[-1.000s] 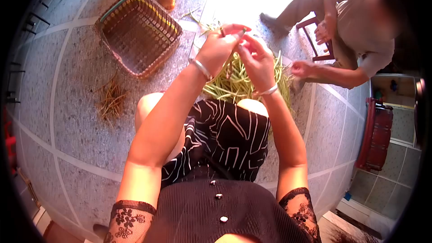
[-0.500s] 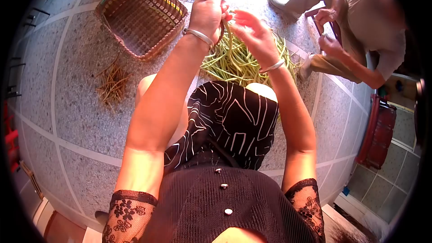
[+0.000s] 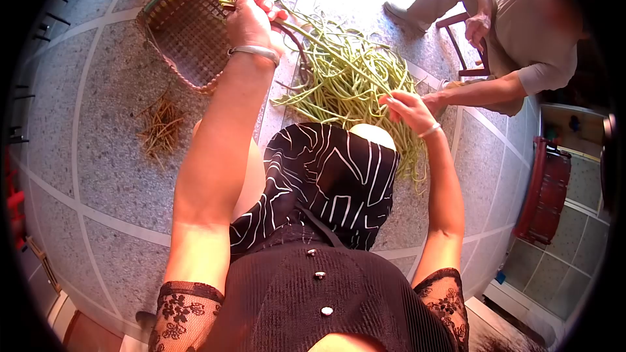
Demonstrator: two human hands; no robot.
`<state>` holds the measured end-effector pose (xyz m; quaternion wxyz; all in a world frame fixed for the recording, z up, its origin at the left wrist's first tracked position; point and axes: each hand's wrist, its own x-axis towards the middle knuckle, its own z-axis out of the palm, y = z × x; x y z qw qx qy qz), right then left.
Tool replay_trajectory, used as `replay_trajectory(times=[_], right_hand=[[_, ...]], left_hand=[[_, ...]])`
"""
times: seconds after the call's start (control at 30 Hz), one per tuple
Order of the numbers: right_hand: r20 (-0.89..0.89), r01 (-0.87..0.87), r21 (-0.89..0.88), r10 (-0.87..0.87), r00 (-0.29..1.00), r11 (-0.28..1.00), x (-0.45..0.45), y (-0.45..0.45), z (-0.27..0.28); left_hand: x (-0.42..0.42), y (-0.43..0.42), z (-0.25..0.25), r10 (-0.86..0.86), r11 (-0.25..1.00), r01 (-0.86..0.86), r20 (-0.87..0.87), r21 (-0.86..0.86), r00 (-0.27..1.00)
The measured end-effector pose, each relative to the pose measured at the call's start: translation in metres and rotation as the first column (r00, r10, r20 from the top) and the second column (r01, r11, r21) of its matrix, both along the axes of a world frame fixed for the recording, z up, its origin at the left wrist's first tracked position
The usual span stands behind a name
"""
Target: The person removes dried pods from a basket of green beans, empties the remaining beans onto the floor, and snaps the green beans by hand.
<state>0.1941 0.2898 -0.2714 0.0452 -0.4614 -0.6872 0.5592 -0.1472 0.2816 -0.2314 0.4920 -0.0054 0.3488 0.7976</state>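
My left hand (image 3: 251,23) is closed around long beans, near the right rim of the wicker basket (image 3: 156,45). Short green ends poke out on its left side. A long bean (image 3: 326,45) stretches from this hand across the heap toward my right hand (image 3: 411,112). The right fingers are pinched together at the bean's far end, over the right edge of the heap. Beneath and between my hands lies the loose heap of green long beans (image 3: 345,81) on the floor. A dark brownish strand (image 3: 297,38) hangs beside my left hand.
A small pile of brown, dry-looking strands (image 3: 162,127) lies on the speckled floor at left. Another person (image 3: 531,32) sits on the right by a wooden stool (image 3: 473,70), one hand (image 3: 435,101) reaching to the heap. A red bench (image 3: 544,195) stands farther right.
My left hand has moved left toward the basket. My right hand has moved right and down, away from it. The other person's arm has reached toward the heap.
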Motion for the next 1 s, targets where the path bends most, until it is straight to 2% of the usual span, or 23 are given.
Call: replay_trajectory(times=[0.1,0.17,0.23,0.27,0.37,0.4,0.5,0.57,0.67,0.7,0.77,0.8,0.83,0.9,1.0], right_hand=[[-0.090,-0.183,-0.173,0.170,0.981,0.968,0.035,0.010,-0.001],[-0.121,-0.163,-0.232,0.138,0.983,0.959,0.051,0.004,-0.003],[-0.076,0.032,-0.221,-0.050,0.996,0.975,0.039,-0.023,0.019],[-0.104,-0.045,-0.200,0.024,0.994,0.979,0.038,-0.022,0.025],[0.085,0.036,-0.053,-0.031,0.996,0.998,0.040,-0.019,0.018],[0.080,0.115,0.073,-0.120,0.989,0.991,0.038,-0.029,0.013],[-0.106,0.288,0.072,-0.280,0.954,0.955,0.030,-0.039,0.014],[-0.202,0.268,-0.004,-0.264,0.943,0.963,0.028,-0.041,0.023],[-0.279,0.277,-0.123,-0.301,0.912,0.953,0.022,-0.043,0.034],[-0.306,0.301,-0.172,-0.341,0.889,0.938,0.019,-0.044,0.036],[-0.352,0.339,-0.269,-0.420,0.837,0.902,0.012,-0.045,0.041],[-0.381,0.313,-0.274,-0.402,0.833,0.909,0.007,-0.045,0.043],[-0.367,0.307,-0.219,-0.370,0.853,0.926,-0.001,-0.045,0.046],[-0.336,0.284,-0.112,-0.305,0.891,0.952,-0.022,-0.046,0.053],[-0.357,0.246,0.015,-0.225,0.907,0.969,-0.054,-0.046,0.061]], left_hand=[[-0.003,0.002,-0.005,0.000,1.000,0.001,0.012,-0.019,1.000],[-0.003,0.003,-0.009,-0.027,0.999,0.028,0.024,-0.018,0.999],[-0.001,0.002,-0.006,-0.024,1.000,0.025,0.025,-0.019,0.999],[-0.002,0.002,-0.009,-0.023,1.000,0.023,0.026,-0.004,0.999],[-0.006,0.004,-0.013,-0.008,1.000,0.008,-0.008,-0.004,1.000],[-0.007,0.004,-0.014,-0.007,1.000,0.007,-0.012,-0.008,1.000],[-0.011,0.003,-0.013,0.015,1.000,-0.015,-0.025,0.000,1.000],[-0.006,-0.001,-0.008,0.048,0.998,-0.052,-0.093,-0.036,0.994],[0.000,0.000,-0.002,0.104,0.992,-0.120,-0.328,-0.030,0.939],[0.005,0.000,0.000,0.110,0.993,-0.121,-0.416,0.001,0.903],[0.017,0.000,-0.002,-0.020,1.000,0.020,-0.666,-0.007,0.745],[0.026,-0.004,0.000,-0.139,0.981,0.194,-0.734,-0.010,0.665],[0.037,-0.010,0.003,-0.240,0.933,0.359,-0.794,-0.029,0.559],[0.056,-0.016,0.002,-0.468,0.800,0.548,-0.827,-0.247,0.311],[0.080,-0.018,-0.013,-0.521,0.591,0.723,-0.853,-0.358,0.005]])
